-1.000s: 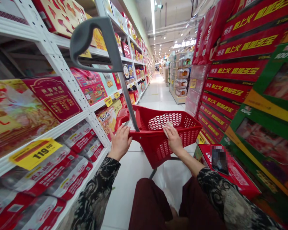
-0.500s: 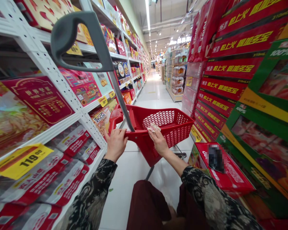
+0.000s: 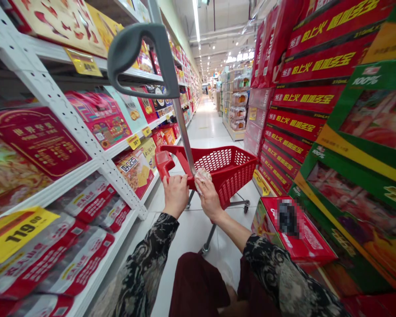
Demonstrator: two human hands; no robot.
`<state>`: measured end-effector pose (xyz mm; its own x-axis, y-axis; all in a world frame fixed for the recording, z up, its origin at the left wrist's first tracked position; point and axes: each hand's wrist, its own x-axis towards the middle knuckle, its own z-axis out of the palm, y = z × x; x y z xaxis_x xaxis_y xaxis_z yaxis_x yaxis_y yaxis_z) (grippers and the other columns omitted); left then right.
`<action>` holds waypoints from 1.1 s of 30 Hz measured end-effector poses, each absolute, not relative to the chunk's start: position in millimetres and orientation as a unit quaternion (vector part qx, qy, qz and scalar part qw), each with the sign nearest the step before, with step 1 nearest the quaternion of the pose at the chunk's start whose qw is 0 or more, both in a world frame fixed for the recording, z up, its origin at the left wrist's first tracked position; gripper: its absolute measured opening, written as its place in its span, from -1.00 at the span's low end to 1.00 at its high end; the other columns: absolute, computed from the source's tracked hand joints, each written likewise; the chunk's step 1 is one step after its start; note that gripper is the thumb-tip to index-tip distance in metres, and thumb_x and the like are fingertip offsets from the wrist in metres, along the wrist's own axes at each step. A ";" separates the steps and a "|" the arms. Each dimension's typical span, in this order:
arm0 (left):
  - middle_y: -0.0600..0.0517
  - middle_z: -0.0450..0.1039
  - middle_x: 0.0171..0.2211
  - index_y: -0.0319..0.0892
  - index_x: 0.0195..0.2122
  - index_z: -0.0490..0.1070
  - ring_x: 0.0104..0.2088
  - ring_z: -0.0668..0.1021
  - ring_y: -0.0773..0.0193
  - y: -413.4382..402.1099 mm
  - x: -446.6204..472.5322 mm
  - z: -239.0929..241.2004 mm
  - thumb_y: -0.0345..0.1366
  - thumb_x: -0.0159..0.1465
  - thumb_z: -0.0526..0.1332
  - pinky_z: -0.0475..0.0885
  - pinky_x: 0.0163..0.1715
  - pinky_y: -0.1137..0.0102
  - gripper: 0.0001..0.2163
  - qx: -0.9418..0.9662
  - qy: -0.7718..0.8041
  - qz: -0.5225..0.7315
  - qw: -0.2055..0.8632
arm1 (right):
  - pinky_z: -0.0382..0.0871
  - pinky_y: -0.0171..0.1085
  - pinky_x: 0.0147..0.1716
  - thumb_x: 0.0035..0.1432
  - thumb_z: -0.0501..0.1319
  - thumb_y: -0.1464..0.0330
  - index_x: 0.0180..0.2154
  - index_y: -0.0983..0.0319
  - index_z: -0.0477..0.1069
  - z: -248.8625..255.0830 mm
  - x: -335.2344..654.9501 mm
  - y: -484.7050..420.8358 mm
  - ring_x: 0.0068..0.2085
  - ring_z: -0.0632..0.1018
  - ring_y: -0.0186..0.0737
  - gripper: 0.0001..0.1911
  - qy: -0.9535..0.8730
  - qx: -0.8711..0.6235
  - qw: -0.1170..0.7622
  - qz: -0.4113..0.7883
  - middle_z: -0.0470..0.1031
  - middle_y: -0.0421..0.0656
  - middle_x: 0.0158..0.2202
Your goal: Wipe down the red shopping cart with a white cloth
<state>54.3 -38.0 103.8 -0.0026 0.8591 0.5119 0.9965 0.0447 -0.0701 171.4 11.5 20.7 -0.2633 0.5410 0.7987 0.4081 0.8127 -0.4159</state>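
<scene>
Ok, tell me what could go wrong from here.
The red cart stands on wheels, so it might roll under pressure from the left grip and right grip. The crumpled wad is right by the foot of the grey pole and could snag there. The right sleeve might knock the blurred dark object off the red box.

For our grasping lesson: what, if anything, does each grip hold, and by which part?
Left grip: the red cart, by its rim, left of the grey post. Right grip: a crumpled pale wad, bunched beneath it; which part can't be told.
</scene>
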 end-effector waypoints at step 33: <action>-0.16 0.47 -0.07 -0.14 -0.13 0.39 0.09 0.35 -0.04 -37.1 77.7 113.5 -0.14 0.22 0.05 -0.14 0.12 -0.17 -0.71 -0.696 -0.660 -0.222 0.172 | 0.06 -0.20 0.22 0.08 -0.01 0.58 0.07 0.32 0.27 78.9 209.7 15.9 0.24 0.16 -0.30 -0.51 -0.827 -0.230 0.499 0.115 0.24 -0.03 0.18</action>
